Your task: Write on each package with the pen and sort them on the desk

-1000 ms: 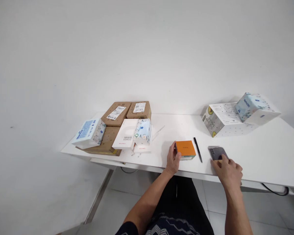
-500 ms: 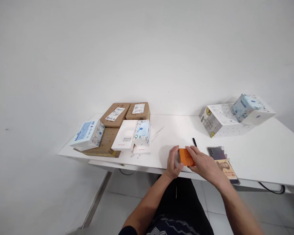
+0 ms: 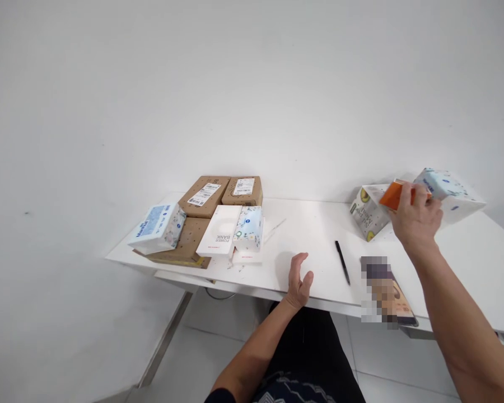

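In my right hand (image 3: 418, 215) is a small orange box (image 3: 392, 195), gripped from above over the white avocado-print box (image 3: 370, 215) at the right. Whether the orange box touches that carton I cannot tell. A blue-and-white floral box (image 3: 450, 193) sits just beyond my fingers, on the carton's right end. My left hand (image 3: 300, 282) is at the table's front edge, thumb and fingers apart, holding nothing. Between my hands a black pen (image 3: 342, 262) lies on the white table (image 3: 315, 224). Right of it is a phone, partly blurred out, with a picture on its back (image 3: 403, 305).
At the left stand several brown cardboard boxes (image 3: 212, 193). A floral box (image 3: 157, 226) rests on one. Beside them are a white power bank box (image 3: 218, 232) and another small floral box (image 3: 248, 226). A white wall (image 3: 252, 101) runs behind the table.
My right hand has carried the orange box from my left hand to the avocado-print box, up and to the right. My left hand has let go of it and stayed put. The pen is uncovered.
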